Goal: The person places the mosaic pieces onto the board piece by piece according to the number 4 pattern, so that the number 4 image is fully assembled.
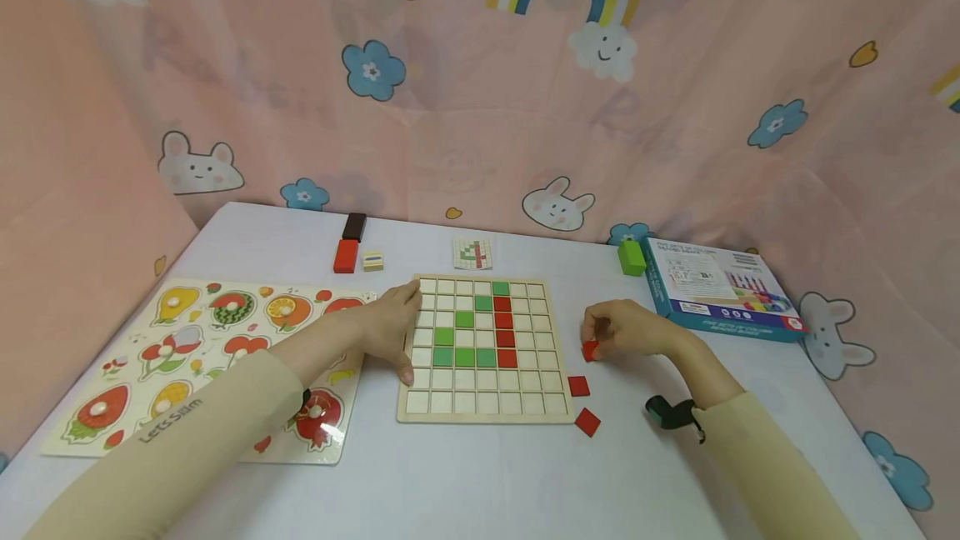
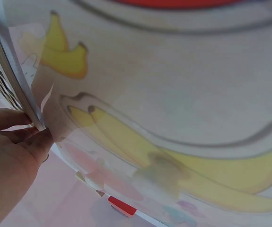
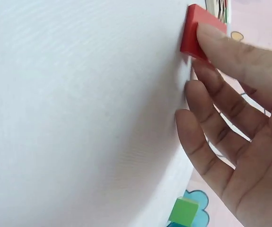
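A wooden grid board (image 1: 480, 403) lies on the table in the head view. Several green tiles (image 1: 465, 357) form a slanted line and a row on it, beside a column of red tiles (image 1: 505, 320). Along the board's left edge rests my left hand (image 1: 385, 330), thumb and fingers spread; its fingertips meet that edge in the left wrist view. To the board's right, my right hand (image 1: 628, 327) pinches a red square tile (image 3: 191, 33) between thumb and index finger, close over the table. Two loose red tiles (image 1: 587, 422) lie nearer me, by the board's right edge.
A fruit puzzle board (image 1: 202, 357) lies at left, partly under my left arm. Behind stand a red block (image 1: 346, 257), a black block (image 1: 354, 227), a small pale block (image 1: 372, 261) and a pattern card (image 1: 472, 254). A green block (image 1: 632, 257) and a box (image 1: 723, 286) sit back right.
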A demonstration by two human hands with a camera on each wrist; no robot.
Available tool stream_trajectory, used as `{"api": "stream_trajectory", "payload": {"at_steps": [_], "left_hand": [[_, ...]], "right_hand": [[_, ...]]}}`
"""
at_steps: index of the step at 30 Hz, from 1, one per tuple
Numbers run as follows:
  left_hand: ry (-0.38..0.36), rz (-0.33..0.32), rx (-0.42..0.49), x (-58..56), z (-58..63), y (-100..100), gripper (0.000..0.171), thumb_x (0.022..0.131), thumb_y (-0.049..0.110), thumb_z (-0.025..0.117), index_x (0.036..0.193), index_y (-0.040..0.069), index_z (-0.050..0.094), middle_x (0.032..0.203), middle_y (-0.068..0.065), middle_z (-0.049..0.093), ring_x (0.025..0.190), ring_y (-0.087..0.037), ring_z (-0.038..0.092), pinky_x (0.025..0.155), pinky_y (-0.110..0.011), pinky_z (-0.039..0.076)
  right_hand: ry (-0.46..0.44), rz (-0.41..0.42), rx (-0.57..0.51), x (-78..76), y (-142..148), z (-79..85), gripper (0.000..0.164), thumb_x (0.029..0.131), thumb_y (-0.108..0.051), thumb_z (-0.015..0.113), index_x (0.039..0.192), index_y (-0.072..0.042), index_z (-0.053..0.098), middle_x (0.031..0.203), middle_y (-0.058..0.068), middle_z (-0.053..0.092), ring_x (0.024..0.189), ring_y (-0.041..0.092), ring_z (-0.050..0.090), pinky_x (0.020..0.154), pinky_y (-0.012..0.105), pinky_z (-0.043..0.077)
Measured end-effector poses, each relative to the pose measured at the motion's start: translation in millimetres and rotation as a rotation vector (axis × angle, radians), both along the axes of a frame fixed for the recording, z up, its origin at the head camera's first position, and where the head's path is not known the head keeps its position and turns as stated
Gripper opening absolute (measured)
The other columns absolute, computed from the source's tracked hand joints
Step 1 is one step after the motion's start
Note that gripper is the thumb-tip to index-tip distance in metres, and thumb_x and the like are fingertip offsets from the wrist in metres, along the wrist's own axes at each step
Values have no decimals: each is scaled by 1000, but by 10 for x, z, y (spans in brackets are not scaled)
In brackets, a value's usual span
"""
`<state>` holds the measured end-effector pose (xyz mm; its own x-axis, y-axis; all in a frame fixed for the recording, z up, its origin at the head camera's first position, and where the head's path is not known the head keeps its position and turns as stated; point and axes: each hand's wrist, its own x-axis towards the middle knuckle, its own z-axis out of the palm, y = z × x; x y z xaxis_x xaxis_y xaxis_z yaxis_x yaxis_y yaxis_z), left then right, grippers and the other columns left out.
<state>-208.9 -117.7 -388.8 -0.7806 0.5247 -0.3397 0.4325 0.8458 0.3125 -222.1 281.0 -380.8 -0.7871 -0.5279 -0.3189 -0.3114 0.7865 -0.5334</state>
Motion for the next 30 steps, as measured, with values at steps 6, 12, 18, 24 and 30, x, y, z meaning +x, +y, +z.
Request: {"api": "stream_trajectory", "payload": {"at_steps": [6,12,18,24,30], "left_hand": [[-4,3,-2,-5,-2,4,139,59,53,91,153,-12,13,165,-29,1,153,-47,10,125,-53,22],[-13,9,0,-2,10,9,138,59,51,91,154,-12,12,165,-28,0,153,-46,9,125,-53,22],[-16,7,5,1,21,5,137,60,51,91,153,-12,13,165,-29,0,153,-47,10,125,-54,22],[-9,6,8,0,24,2,138,58,51,91,153,-13,14,164,-30,1,152,-48,11,125,-54,22],[-11,5,9,13,38,10,136,60,51,91,153,-13,14,164,-30,2,153,-48,11,125,-54,22]], "right_hand": [[-1,33,-53,-10,-59,47,7,84,-7,72,88,-12,68,83,-3,66,84,17,56,76,27,50],[-19,33,-156,55,-335,68,8,86,-10,72,94,-13,71,87,1,70,83,16,60,77,23,54],[-57,44,-192,175,-667,70,10,87,-9,72,96,-11,71,89,2,71,83,15,61,77,21,54],[-53,74,-208,302,-934,43,8,86,-9,74,94,-13,71,87,1,71,80,11,63,75,20,56],[-40,77,-228,361,-1060,-30,9,83,-5,77,88,-10,71,83,2,70,75,10,62,70,19,56]]}}
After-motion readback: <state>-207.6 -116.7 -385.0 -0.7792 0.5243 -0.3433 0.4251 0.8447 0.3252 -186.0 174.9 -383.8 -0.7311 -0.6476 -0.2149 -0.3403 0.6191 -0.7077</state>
